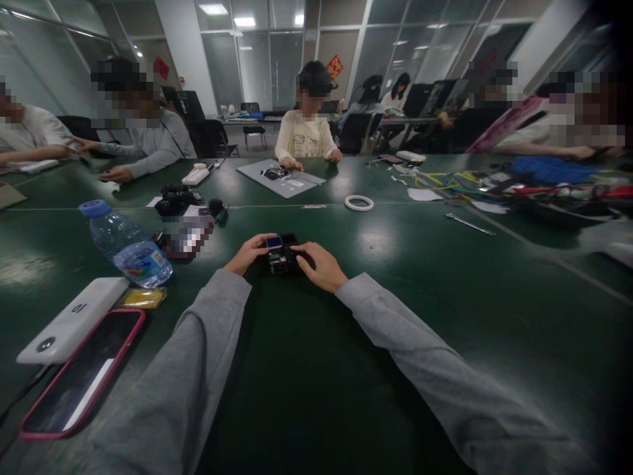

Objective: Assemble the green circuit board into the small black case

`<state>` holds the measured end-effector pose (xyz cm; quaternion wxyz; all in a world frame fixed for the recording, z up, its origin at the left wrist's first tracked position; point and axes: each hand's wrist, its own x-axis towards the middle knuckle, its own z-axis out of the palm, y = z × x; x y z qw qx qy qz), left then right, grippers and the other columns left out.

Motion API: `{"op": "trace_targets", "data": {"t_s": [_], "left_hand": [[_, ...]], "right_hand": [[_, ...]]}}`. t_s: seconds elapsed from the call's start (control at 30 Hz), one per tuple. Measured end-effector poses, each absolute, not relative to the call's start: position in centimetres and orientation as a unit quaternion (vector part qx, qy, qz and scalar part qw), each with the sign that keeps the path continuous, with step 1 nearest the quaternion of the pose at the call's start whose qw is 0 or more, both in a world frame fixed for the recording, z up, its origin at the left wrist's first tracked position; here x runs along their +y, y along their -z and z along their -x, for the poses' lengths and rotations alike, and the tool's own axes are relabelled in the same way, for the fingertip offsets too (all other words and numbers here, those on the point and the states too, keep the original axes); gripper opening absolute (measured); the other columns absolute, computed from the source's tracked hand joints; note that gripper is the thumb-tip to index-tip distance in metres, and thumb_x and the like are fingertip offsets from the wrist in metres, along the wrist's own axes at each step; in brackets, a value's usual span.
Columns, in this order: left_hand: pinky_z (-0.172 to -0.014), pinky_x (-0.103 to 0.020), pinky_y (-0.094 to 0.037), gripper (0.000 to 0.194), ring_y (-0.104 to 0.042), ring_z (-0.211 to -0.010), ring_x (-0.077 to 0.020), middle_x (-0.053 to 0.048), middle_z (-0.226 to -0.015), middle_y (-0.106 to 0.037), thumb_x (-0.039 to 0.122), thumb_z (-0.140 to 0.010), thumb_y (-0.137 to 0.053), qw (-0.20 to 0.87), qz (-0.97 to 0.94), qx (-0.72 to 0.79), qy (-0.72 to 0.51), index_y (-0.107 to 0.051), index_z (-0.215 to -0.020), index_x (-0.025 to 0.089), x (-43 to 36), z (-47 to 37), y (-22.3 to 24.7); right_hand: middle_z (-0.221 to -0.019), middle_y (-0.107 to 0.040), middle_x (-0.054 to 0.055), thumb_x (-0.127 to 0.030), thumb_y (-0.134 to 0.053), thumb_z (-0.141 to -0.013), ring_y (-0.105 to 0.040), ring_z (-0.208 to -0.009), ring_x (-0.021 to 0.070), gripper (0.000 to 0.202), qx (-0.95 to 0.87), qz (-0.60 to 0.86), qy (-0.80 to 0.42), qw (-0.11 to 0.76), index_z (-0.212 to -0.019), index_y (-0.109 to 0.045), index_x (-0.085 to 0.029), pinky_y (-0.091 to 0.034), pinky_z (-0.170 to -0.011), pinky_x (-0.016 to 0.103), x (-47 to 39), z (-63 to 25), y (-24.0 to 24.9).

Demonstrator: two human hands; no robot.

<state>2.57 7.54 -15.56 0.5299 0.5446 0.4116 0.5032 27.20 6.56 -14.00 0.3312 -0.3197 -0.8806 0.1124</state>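
Left hand [251, 253] clamped on small device [278, 260], right hand [319, 265] touching opposite side (grip unclear); device seemingly opened, work apparently unfinished.

The head-worn camera looks forward and down along the green table [425, 277].

Green table [297, 389], bottle [126, 247], phone [86, 373], white ring [359, 208]
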Motion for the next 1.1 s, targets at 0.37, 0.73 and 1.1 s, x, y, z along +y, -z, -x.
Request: {"op": "trace_targets", "data": {"t_s": [0.37, 0.73, 1.1], "left_hand": [[-0.105, -0.042, -0.034, 0.047, -0.054, -0.114, -0.0227, -0.008, -0.118, -0.062, 0.011, -0.068, -0.062, 0.532, -0.543, 0.418, -0.498, -0.061, -0.114, 0.018, 7.7, -2.3, 15.9], [-0.108, -0.043, -0.029, 0.045, -0.05, -0.119, -0.0234, -0.008, -0.122, -0.06, 0.016, -0.071, -0.061, 0.538, -0.576, 0.409, -0.46, -0.058, -0.116, 0.018, 7.0, -2.5, 14.9], [-0.109, -0.042, -0.028, 0.044, -0.051, -0.119, -0.0231, -0.008, -0.124, -0.059, 0.017, -0.072, -0.063, 0.544, -0.58, 0.396, -0.458, -0.058, -0.117, 0.018, 7.0, -2.5, 14.9]], "right_hand": [[-0.108, -0.057, 0.008, -0.06, -0.064, -0.077, -0.055, -0.096, 0.0239, 0.059, -0.897, 0.307, -0.091, 0.304, -0.118, -0.05, -0.02, -0.048, -0.08, 0.039, 6.4, -27.1, 13.7], [-0.106, -0.057, 0.009, -0.056, -0.064, -0.078, -0.055, -0.096, 0.0243, 0.055, -0.903, 0.302, -0.068, 0.299, -0.114, -0.049, -0.019, -0.047, -0.079, 0.039, 6.2, -27.0, 13.7], [-0.106, -0.057, 0.01, -0.055, -0.063, -0.079, -0.054, -0.095, 0.0249, 0.053, -0.906, 0.303, -0.063, 0.287, -0.114, -0.048, -0.018, -0.047, -0.079, 0.04, 6.1, -27.0, 13.5]]}}
